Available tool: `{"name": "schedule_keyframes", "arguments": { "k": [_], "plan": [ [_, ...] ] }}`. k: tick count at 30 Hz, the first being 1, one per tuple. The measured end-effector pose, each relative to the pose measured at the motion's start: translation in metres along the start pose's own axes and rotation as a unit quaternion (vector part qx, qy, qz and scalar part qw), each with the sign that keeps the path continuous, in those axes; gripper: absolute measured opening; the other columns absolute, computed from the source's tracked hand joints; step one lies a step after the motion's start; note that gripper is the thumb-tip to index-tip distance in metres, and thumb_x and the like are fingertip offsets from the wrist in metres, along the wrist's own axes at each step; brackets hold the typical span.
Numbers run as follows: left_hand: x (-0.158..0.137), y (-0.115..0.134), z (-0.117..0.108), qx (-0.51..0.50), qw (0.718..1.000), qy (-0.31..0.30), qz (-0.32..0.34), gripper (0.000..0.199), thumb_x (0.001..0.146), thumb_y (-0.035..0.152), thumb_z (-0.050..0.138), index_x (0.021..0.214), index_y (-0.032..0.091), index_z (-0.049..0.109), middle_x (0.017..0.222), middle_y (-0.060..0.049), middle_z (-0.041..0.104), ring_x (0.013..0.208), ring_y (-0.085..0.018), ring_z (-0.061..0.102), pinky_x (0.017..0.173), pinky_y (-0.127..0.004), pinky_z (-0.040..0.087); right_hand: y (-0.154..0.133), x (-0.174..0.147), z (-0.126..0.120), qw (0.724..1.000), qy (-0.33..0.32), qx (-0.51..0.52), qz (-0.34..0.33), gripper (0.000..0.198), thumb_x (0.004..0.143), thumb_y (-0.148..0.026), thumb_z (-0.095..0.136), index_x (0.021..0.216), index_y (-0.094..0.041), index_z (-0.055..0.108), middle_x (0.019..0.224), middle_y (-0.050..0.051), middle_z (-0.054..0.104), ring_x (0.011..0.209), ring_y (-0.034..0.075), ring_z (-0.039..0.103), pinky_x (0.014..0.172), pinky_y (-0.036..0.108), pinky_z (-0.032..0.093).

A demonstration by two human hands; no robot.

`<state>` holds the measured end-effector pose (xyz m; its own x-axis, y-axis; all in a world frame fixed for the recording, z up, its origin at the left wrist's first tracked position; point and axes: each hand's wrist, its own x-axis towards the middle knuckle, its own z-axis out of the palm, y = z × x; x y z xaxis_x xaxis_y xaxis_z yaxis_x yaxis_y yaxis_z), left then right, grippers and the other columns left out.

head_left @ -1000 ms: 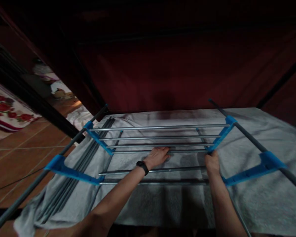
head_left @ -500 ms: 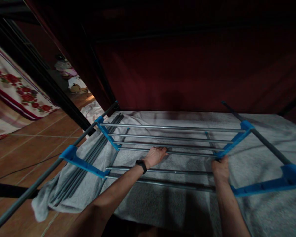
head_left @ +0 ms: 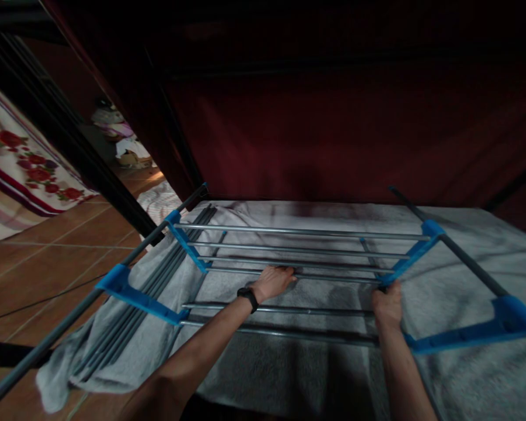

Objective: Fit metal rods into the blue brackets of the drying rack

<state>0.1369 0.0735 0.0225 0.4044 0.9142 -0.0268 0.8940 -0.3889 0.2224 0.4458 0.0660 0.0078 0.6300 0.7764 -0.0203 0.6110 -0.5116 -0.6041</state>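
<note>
A rack of thin grey metal rods and blue plastic brackets lies across a grey cloth. My left hand, with a black band on its wrist, is closed over one of the long middle rods. My right hand wraps around the rack's right side, just below the end of a blue bracket. What its fingers press on is partly hidden. Two nearer rods run beneath my left forearm between the lower brackets.
Several loose grey tubes lie bundled on the grey towel-like cloth at left. A dark red panel stands behind. Left are a tiled floor, a thin cable, a dark post and a flowered cloth.
The view has shifted slightly, so the rack and both hands appear a little lower and further left. Both hands keep their places on the rack.
</note>
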Motion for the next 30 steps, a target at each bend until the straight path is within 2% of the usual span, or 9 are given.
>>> {"name": "schedule_keyframes", "arguments": {
  "k": [6,13,16,18,22,24,27,30],
  "plan": [
    [0.006,-0.004,-0.004,0.014,1.0,-0.012,0.025,0.039,0.1,0.039,0.032,0.108,0.018,0.065,0.087,-0.012,0.072,0.08,-0.025,0.069,0.073,-0.034,0.047,-0.015,-0.012,-0.005,0.999,0.005,0.018,0.029,0.067,0.079,-0.014,0.038,0.147,-0.011,0.036,0.133,0.02,0.056,0.119,0.028,0.06,0.1,0.045,0.046],
    [0.01,-0.011,0.001,0.025,1.0,-0.003,0.006,0.044,0.1,0.044,0.029,0.111,0.021,0.065,0.099,-0.01,0.074,0.089,-0.023,0.069,0.08,-0.033,0.048,-0.017,-0.006,-0.004,0.997,0.003,0.065,0.05,0.071,0.078,-0.011,0.036,0.149,-0.015,0.035,0.13,0.016,0.06,0.118,0.025,0.059,0.102,0.044,0.044],
    [0.006,-0.008,-0.004,-0.007,0.999,0.017,0.033,0.043,0.099,0.043,0.034,0.122,0.019,0.061,0.114,-0.011,0.071,0.102,-0.024,0.066,0.091,-0.036,0.048,-0.014,-0.003,-0.008,0.994,-0.01,0.092,0.051,0.072,0.077,-0.01,0.036,0.148,-0.016,0.037,0.128,0.013,0.061,0.113,0.024,0.061,0.101,0.042,0.045],
    [-0.003,-0.001,-0.009,-0.017,0.997,0.052,0.058,0.044,0.098,0.043,0.039,0.13,0.018,0.057,0.125,-0.012,0.066,0.113,-0.025,0.061,0.1,-0.039,0.045,-0.013,-0.001,-0.011,0.993,-0.014,0.103,0.046,0.072,0.076,-0.011,0.039,0.147,-0.017,0.039,0.124,0.011,0.064,0.11,0.022,0.062,0.099,0.038,0.046],
    [-0.034,0.021,-0.008,-0.033,0.991,0.11,0.069,0.042,0.098,0.038,0.04,0.131,0.018,0.056,0.132,-0.012,0.06,0.122,-0.025,0.054,0.106,-0.042,0.041,-0.012,0.0,-0.016,0.993,-0.001,0.116,0.04,0.071,0.074,-0.011,0.043,0.144,-0.018,0.042,0.118,0.011,0.064,0.11,0.023,0.061,0.097,0.035,0.046],
    [-0.052,0.029,-0.003,-0.055,0.992,0.093,0.069,0.038,0.098,0.036,0.04,0.128,0.02,0.058,0.13,-0.011,0.061,0.12,-0.023,0.055,0.106,-0.039,0.042,-0.011,-0.002,-0.017,0.992,0.012,0.116,0.037,0.067,0.076,-0.013,0.042,0.142,-0.016,0.043,0.123,0.014,0.06,0.115,0.025,0.059,0.099,0.036,0.045],
    [-0.07,0.033,0.003,-0.068,0.996,0.033,0.045,0.031,0.097,0.032,0.045,0.12,0.02,0.062,0.12,-0.009,0.065,0.111,-0.022,0.06,0.1,-0.037,0.046,-0.008,-0.007,-0.015,0.993,0.034,0.113,0.027,0.06,0.077,-0.019,0.043,0.136,-0.013,0.045,0.128,0.017,0.055,0.123,0.028,0.053,0.102,0.038,0.042],
    [-0.075,0.034,0.004,-0.057,0.998,-0.011,0.028,0.021,0.092,0.025,0.052,0.109,0.021,0.064,0.111,-0.007,0.066,0.107,-0.022,0.06,0.095,-0.035,0.047,-0.002,-0.014,-0.008,0.99,0.038,0.132,-0.042,0.052,0.077,-0.024,0.044,0.127,-0.012,0.05,0.12,0.018,0.059,0.115,0.03,0.056,0.096,0.04,0.046]
  ]
}}
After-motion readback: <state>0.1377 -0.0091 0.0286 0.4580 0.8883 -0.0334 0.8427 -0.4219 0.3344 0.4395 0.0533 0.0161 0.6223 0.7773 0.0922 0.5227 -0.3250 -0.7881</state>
